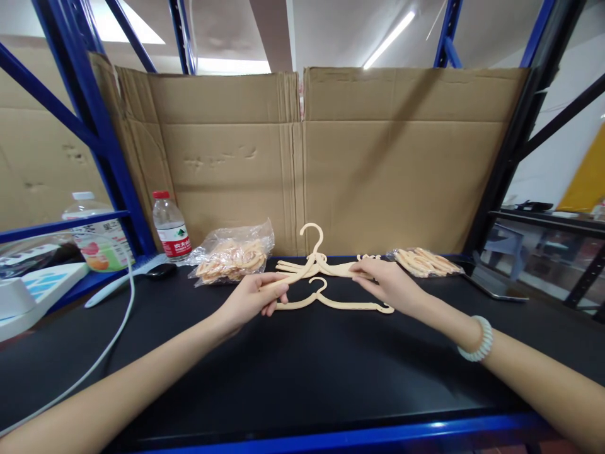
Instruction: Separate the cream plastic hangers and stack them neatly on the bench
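Single head-worn view, facing forward and down across black tabletop (302, 372).

Free tabletop (312, 378) before hangers (350, 306), cardboard wall (401, 164) blocking behind

Bright indoor light comes from a ceiling tube (389, 39) toward the far right, with a slanting shadow across the cardboard (449, 170), glints on the plastic bag (265, 236), and wide-angle distortion tilting the left post (113, 170).

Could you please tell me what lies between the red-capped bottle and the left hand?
In the head view, a clear plastic bag of beige pieces lies between the bottle and the left hand.
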Demonstrator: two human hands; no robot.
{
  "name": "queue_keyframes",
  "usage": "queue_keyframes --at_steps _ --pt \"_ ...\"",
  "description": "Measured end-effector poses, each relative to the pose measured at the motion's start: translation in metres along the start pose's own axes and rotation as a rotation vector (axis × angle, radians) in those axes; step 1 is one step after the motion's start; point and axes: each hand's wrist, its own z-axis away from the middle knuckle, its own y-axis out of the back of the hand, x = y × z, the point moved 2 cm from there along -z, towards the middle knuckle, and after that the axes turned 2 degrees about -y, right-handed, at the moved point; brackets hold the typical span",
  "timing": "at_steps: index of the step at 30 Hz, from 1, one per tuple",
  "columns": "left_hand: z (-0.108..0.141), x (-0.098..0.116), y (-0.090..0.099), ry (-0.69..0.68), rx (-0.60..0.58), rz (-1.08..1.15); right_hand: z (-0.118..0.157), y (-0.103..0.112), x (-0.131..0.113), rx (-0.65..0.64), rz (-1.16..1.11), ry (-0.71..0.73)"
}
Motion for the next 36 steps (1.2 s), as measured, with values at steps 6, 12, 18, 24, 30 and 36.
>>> queue_keyframes --at_steps 6,12,18,24,30,36 --pt "-0.003 -0.013 0.011 0.006 0.159 0.135 0.004 0.032 0.059 0.071 -0.079 -0.231" --pt "-0.005 -0.02 0.011 0.023 0.217 0.141 0.025 0.029 0.124 -0.208 0.107 -0.3" --pt "-0.003 -0.022 0.004 0.044 0.189 0.126 0.028 0.007 0.124 -0.296 0.084 -0.168" --pt "-0.001 -0.013 0.009 -0.01 0.271 0.157 0.027 -0.007 0.12 -0.216 0.094 -0.156" --pt "0.001 -0.007 0.011 -0.047 0.309 0.185 0.029 -0.011 0.124 -0.184 0.066 -0.12" --pt "0.001 -0.011 0.009 -0.024 0.297 0.19 0.025 0.001 0.116 0.185 0.121 -0.147"
